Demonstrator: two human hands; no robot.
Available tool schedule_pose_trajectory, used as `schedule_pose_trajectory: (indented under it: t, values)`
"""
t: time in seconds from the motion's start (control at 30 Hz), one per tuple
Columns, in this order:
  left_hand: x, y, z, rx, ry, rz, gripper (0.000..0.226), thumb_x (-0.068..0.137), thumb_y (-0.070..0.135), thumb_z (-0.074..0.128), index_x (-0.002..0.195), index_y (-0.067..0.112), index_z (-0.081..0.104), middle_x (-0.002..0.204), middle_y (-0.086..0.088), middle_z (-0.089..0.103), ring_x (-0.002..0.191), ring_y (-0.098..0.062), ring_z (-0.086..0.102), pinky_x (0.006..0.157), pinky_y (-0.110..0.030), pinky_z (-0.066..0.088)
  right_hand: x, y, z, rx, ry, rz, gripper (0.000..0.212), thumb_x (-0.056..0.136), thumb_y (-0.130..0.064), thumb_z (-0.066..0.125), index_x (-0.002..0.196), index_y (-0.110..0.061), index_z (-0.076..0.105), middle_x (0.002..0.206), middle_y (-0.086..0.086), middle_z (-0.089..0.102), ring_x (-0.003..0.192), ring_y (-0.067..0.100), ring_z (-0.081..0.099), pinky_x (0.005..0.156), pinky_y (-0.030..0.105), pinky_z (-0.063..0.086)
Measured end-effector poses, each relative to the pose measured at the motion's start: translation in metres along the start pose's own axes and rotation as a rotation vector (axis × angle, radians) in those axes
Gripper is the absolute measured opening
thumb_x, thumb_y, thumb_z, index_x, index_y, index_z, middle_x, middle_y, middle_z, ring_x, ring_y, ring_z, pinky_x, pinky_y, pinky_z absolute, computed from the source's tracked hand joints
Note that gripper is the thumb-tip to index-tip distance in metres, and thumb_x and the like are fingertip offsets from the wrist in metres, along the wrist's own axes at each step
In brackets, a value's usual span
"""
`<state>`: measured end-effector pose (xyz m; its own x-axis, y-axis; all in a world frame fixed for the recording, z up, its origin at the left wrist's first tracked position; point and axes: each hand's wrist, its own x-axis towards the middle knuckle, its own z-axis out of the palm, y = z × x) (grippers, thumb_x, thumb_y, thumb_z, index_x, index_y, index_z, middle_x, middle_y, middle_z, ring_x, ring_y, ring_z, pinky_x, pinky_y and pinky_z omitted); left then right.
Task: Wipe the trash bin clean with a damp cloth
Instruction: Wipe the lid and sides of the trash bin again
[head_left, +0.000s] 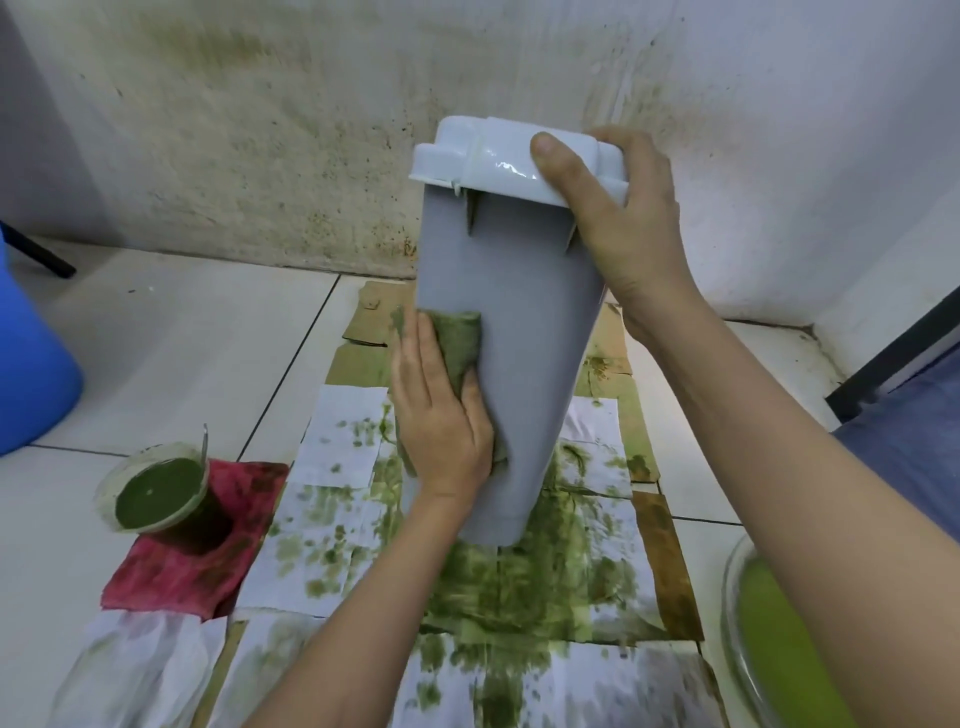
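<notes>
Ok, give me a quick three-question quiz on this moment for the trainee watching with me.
1. True or false: the left hand presses the cloth flat against the side of the bin.
2. What does the right hand grip? A) the cup B) the lid end of the bin C) the red rag
3. Fill in: the cup of green liquid stands on a ___ rag.

Key: 1 true; 2 B; 3 red.
</notes>
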<state>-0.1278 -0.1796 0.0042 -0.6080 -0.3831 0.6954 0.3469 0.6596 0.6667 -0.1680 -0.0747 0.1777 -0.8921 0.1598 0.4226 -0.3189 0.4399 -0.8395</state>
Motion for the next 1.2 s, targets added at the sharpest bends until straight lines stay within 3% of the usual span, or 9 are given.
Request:
schedule_pose_trajectory:
  t: [0.17, 0.3, 0.53, 0.67, 0.8, 0.9, 1.0, 1.1, 1.2]
  values:
    - [-0.094, -0.035, -0.010, -0.084, -0.060, -0.594, 0.081, 0.093, 0.063, 0.010, 0.141, 0.002, 0.032, 0.142, -0.018, 0.042, 0.131, -0.033, 0.037, 0.109, -0.047, 0.031, -0.011, 0.004, -0.002, 0.001, 0.010, -0.014, 0.064, 0.059, -0.075, 0.054, 0.109, -0.034, 0.053, 0.115, -0.017, 0.045, 0.117, 0.009, 0.045, 0.104, 0.037, 0.040]
    - [-0.068, -0.029, -0.012, -0.119, 0.041, -0.601, 0.066, 0.095, 0.050, 0.018, 0.138, 0.004, 0.039, 0.136, -0.016, 0.049, 0.126, -0.032, 0.042, 0.106, -0.031, 0.028, -0.013, 0.003, 0.000, 0.013, 0.000, -0.017, 0.068, 0.056, -0.076, 0.053, 0.110, -0.034, 0.052, 0.119, -0.012, 0.044, 0.117, 0.012, 0.045, 0.102, 0.036, 0.042]
    - [0.003, 0.021, 0.011, -0.009, 0.131, -0.171, 0.051, 0.100, 0.035, 0.028, 0.143, 0.009, 0.029, 0.147, -0.010, 0.039, 0.128, -0.028, 0.041, 0.105, -0.034, 0.036, -0.006, 0.004, -0.007, 0.079, -0.051, -0.013, 0.054, 0.056, -0.073, 0.055, 0.099, -0.040, 0.051, 0.121, -0.009, 0.044, 0.117, 0.006, 0.046, 0.093, 0.021, 0.045]
    - [-0.061, -0.020, 0.003, 0.007, 0.070, -0.507, 0.064, 0.096, 0.050, 0.019, 0.138, 0.007, 0.041, 0.137, -0.013, 0.051, 0.121, -0.030, 0.048, 0.095, -0.034, 0.039, -0.014, 0.004, -0.008, 0.101, -0.053, -0.024, 0.057, 0.057, -0.071, 0.056, 0.104, -0.037, 0.052, 0.122, -0.009, 0.045, 0.115, 0.004, 0.047, 0.093, 0.020, 0.046]
    - [-0.081, -0.045, -0.012, -0.110, -0.037, -0.754, 0.067, 0.092, 0.049, 0.016, 0.104, 0.000, 0.058, 0.103, -0.016, 0.064, 0.092, -0.029, 0.057, 0.075, -0.033, 0.039, -0.025, 0.012, -0.012, 0.105, -0.052, -0.060, 0.054, 0.058, -0.069, 0.057, 0.102, -0.039, 0.052, 0.122, -0.007, 0.045, 0.112, 0.004, 0.048, 0.093, 0.021, 0.046]
    - [-0.031, -0.017, -0.019, -0.234, -0.044, -0.585, 0.052, 0.095, 0.038, 0.021, 0.090, 0.001, 0.058, 0.085, -0.009, 0.060, 0.077, -0.023, 0.051, 0.070, -0.028, 0.033, -0.020, 0.009, -0.019, 0.145, -0.080, -0.037, 0.051, 0.057, -0.069, 0.056, 0.099, -0.040, 0.052, 0.123, -0.006, 0.046, 0.109, 0.000, 0.049, 0.087, 0.014, 0.045]
    - [0.031, 0.021, -0.019, -0.339, 0.023, -0.380, 0.047, 0.099, 0.029, 0.024, 0.117, 0.000, 0.057, 0.110, -0.007, 0.063, 0.103, -0.020, 0.055, 0.083, -0.023, 0.039, -0.020, 0.008, -0.018, 0.147, -0.059, -0.043, 0.051, 0.057, -0.067, 0.057, 0.099, -0.038, 0.053, 0.121, -0.007, 0.046, 0.107, -0.001, 0.049, 0.084, 0.011, 0.045]
    - [0.047, 0.038, -0.014, -0.323, 0.031, -0.188, 0.047, 0.101, 0.025, 0.026, 0.140, 0.001, 0.039, 0.142, -0.010, 0.045, 0.133, -0.017, 0.039, 0.110, -0.025, 0.031, -0.022, 0.009, -0.016, 0.139, -0.037, -0.050, 0.051, 0.058, -0.067, 0.057, 0.100, -0.038, 0.053, 0.118, -0.009, 0.046, 0.107, -0.001, 0.050, 0.088, 0.015, 0.045]
    - [0.009, 0.021, -0.013, -0.193, -0.020, -0.260, 0.057, 0.098, 0.038, 0.023, 0.142, 0.002, 0.035, 0.143, -0.015, 0.043, 0.133, -0.025, 0.039, 0.109, -0.038, 0.034, -0.026, 0.015, -0.017, 0.137, -0.019, -0.058, 0.053, 0.059, -0.067, 0.058, 0.103, -0.038, 0.053, 0.118, -0.008, 0.045, 0.110, 0.002, 0.048, 0.094, 0.021, 0.045]
